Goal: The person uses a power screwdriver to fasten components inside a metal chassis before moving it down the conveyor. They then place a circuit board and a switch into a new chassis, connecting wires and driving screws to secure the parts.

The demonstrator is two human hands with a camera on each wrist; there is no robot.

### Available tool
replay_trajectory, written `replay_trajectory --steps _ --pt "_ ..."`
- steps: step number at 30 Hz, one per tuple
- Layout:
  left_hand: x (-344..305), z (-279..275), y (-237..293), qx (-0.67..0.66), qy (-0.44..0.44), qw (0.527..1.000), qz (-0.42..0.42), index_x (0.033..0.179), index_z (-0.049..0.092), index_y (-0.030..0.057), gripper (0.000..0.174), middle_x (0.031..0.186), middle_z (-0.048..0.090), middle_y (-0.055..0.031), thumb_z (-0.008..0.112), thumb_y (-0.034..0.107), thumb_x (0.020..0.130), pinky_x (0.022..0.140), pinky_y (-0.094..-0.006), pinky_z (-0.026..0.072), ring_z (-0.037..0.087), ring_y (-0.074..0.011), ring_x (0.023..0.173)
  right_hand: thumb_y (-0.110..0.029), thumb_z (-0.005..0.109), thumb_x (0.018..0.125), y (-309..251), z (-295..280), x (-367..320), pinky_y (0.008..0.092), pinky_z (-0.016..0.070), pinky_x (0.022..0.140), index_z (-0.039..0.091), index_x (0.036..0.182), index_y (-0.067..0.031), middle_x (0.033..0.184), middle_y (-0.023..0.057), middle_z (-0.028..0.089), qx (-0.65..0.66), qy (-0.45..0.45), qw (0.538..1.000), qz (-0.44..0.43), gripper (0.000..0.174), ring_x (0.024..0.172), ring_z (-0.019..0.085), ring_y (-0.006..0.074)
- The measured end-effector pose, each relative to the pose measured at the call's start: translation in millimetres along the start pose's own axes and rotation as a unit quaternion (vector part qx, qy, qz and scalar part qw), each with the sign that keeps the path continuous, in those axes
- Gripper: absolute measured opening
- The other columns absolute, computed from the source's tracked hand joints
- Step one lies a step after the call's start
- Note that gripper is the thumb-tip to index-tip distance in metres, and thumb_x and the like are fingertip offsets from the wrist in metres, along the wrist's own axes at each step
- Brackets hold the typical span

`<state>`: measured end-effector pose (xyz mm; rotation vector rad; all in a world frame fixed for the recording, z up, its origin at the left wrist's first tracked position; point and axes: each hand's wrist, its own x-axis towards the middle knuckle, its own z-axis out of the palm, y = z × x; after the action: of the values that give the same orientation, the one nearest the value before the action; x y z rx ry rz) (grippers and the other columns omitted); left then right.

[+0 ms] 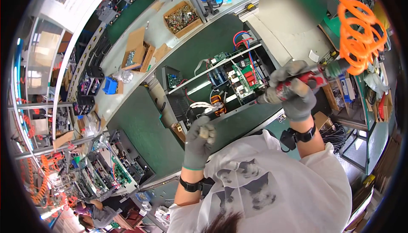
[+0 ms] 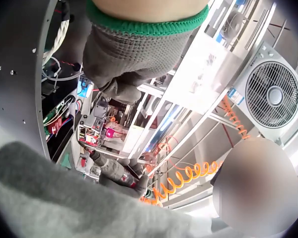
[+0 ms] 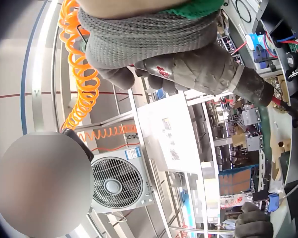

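Observation:
My right hand [image 1: 299, 99], in a grey glove, grips a red-and-grey air screwdriver [image 1: 293, 89]. Its bit points left, toward the near edge of an open metal chassis [image 1: 231, 113]. In the right wrist view, worn tape wraps the screwdriver's body [image 3: 203, 69]. Inside the chassis are green circuit boards [image 1: 246, 78], a copper coil [image 1: 218, 104] and red and blue wires. My gloved left hand [image 1: 199, 141] is held near the chassis's front left corner, its fingers curled toward the palm. No object shows in it in the left wrist view, where the inner palm is hidden.
An orange coiled hose [image 1: 361, 24] hangs at the right by the screwdriver's rear. Boxes of small hardware [image 1: 182, 19] stand on the bench behind the chassis, with a blue bin [image 1: 110, 86] farther left. Another open chassis [image 1: 127, 158] lies at the left. A person [image 1: 100, 216] is beyond it.

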<state>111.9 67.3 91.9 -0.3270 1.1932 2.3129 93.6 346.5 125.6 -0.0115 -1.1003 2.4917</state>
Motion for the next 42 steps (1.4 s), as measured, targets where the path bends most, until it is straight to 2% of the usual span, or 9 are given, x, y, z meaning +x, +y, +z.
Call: replay_trajectory --steps 5,8,12,19,27,30,37,40,42 --pt "18 -14 -41 -0.026 -0.028 0.996 -0.082 0.109 0.058 0.0032 0.025 0.090 0.059 -0.0072 0.064 0.017 0.088 0.058 -0.0203 0.0397 0.051 -0.0113 0.071 -0.021 0.066 0.072 -2 11 -15 0.0370 0.0455 0.064 0.051 0.093 -0.0060 0.078 0.0108 0.052 -0.011 0.017 1.000 -0.016 0.029 0.071 0.053 0.0254" --pt "31 -3 -44 -0.036 -0.034 0.991 -0.123 0.108 0.059 0.0007 0.025 0.089 0.058 -0.0062 0.062 0.018 0.090 0.058 -0.0202 0.0400 0.050 -0.0099 0.070 -0.019 0.064 0.074 5 9 -22 0.0411 0.0465 0.067 0.051 0.095 -0.0057 0.078 0.0125 0.055 0.029 -0.021 0.999 -0.023 0.028 0.071 0.056 0.0281" --pt "32 19 -45 0.039 -0.017 0.997 -0.063 0.111 0.055 -0.0038 0.033 0.086 0.053 -0.0033 0.058 0.023 0.093 0.058 -0.0192 0.0389 0.046 -0.0081 0.069 -0.019 0.063 0.075 12 12 -27 0.0397 0.0462 0.065 0.050 0.096 -0.0049 0.079 0.0120 0.053 0.039 -0.028 0.998 -0.042 0.028 0.072 0.055 0.0277" --pt "30 10 -51 -0.047 -0.072 0.988 -0.128 0.112 0.054 -0.0033 0.038 0.084 0.052 -0.0029 0.055 0.031 0.095 0.058 -0.0196 0.0380 0.044 -0.0069 0.069 -0.018 0.064 0.076 20 15 -32 0.0386 0.0467 0.065 0.049 0.096 -0.0041 0.078 0.0121 0.053 0.078 -0.035 0.996 -0.035 0.028 0.071 0.056 0.0275" --pt "25 20 -39 0.072 -0.034 0.986 -0.148 0.108 0.057 -0.0015 0.039 0.071 0.049 0.0002 0.053 0.035 0.095 0.053 -0.0187 0.0320 0.039 -0.0050 0.060 -0.015 0.062 0.079 25 15 -37 0.0379 0.0481 0.061 0.047 0.096 -0.0059 0.081 0.0119 0.052 0.079 -0.090 0.993 -0.018 0.025 0.075 0.055 0.0267" --pt "25 27 -36 0.078 -0.048 0.992 -0.084 0.107 0.058 -0.0020 0.037 0.069 0.047 0.0011 0.052 0.033 0.096 0.053 -0.0186 0.0305 0.037 -0.0045 0.058 -0.012 0.061 0.079 23 19 -39 0.0379 0.0490 0.061 0.046 0.098 -0.0062 0.083 0.0123 0.052 0.099 -0.073 0.992 -0.009 0.024 0.077 0.056 0.0266" --pt "19 31 -33 0.094 -0.020 0.991 -0.096 0.106 0.059 -0.0025 0.038 0.068 0.045 0.0019 0.053 0.034 0.095 0.053 -0.0185 0.0293 0.034 -0.0049 0.057 -0.014 0.061 0.079 28 13 -38 0.0388 0.0495 0.064 0.048 0.099 -0.0059 0.083 0.0131 0.054 0.104 -0.066 0.992 -0.014 0.026 0.076 0.056 0.0270" --pt "23 19 -37 -0.023 -0.039 0.991 -0.126 0.106 0.059 -0.0024 0.040 0.069 0.046 0.0016 0.054 0.035 0.095 0.054 -0.0187 0.0308 0.036 -0.0054 0.059 -0.015 0.061 0.078 27 11 -37 0.0393 0.0493 0.065 0.049 0.099 -0.0051 0.083 0.0131 0.054 0.104 -0.057 0.993 -0.012 0.026 0.075 0.056 0.0272" --pt "27 1 -31 -0.071 -0.164 0.963 -0.201 0.110 0.059 -0.0016 0.039 0.074 0.051 0.0002 0.054 0.033 0.095 0.057 -0.0234 0.0356 0.041 -0.0077 0.064 -0.016 0.061 0.078 25 11 -37 0.0392 0.0492 0.065 0.051 0.098 -0.0046 0.083 0.0129 0.055 0.104 -0.018 0.994 -0.020 0.025 0.074 0.056 0.0272"
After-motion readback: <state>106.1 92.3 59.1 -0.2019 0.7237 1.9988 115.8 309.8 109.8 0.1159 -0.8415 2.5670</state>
